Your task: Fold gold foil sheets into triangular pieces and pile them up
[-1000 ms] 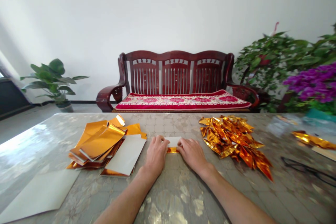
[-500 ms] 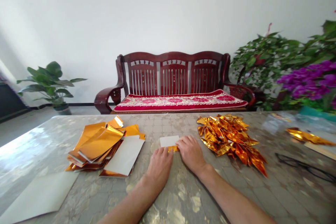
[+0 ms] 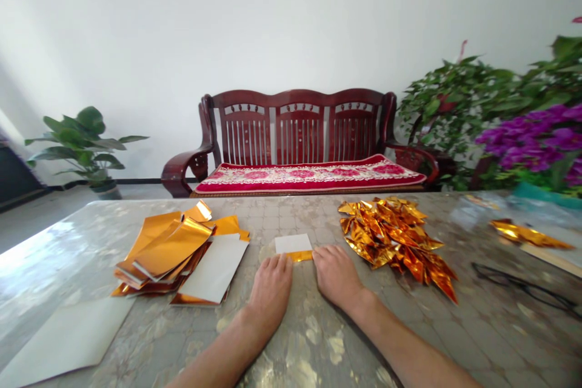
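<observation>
A small sheet of gold foil paper (image 3: 293,244) lies white side up, its near edge turned over into a narrow gold band. My left hand (image 3: 273,288) is closed at the band's left end, fingertips pressing on it. At the right end, my right hand (image 3: 337,273) has its fingers together on the fold. Thumbs are mostly hidden. Left of my hands rests a loose pile of gold foil sheets (image 3: 170,245), one with its white back up. On the right is a heap of folded gold foil pieces (image 3: 395,233) with pointed ends.
The patterned table (image 3: 313,339) holds a pale sheet (image 3: 68,339) at front left. On the right are black-framed glasses (image 3: 522,285), another folded foil piece (image 3: 531,234) and clear plastic (image 3: 477,209). A wooden bench (image 3: 300,127) stands beyond, with plants (image 3: 86,145) at the sides.
My right hand has slid right along the fold to its right end, so more of the gold band shows between my hands. My left hand stays near the left end.
</observation>
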A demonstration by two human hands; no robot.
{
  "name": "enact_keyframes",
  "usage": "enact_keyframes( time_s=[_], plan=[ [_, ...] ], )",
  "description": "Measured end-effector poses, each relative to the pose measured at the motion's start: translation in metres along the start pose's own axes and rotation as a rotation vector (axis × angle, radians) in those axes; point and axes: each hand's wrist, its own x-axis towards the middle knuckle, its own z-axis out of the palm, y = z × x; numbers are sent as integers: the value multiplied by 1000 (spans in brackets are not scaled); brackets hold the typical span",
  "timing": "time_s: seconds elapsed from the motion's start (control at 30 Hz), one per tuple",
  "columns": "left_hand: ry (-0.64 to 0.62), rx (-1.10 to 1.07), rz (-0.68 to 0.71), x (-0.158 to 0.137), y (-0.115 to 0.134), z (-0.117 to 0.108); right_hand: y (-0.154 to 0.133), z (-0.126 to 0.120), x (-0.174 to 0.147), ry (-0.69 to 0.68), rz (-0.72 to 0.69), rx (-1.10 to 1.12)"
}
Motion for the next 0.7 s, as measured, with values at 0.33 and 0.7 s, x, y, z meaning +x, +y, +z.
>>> enact_keyframes(
  time_s=[0.33, 0.7],
  plan=[
    [74, -98, -24, 0, -13, -2, -3, -4, -3, 56, -131, 12],
    [145, -241, -98, 7, -28, -2, 5, 10, 4, 175, -123, 249]
  ],
)
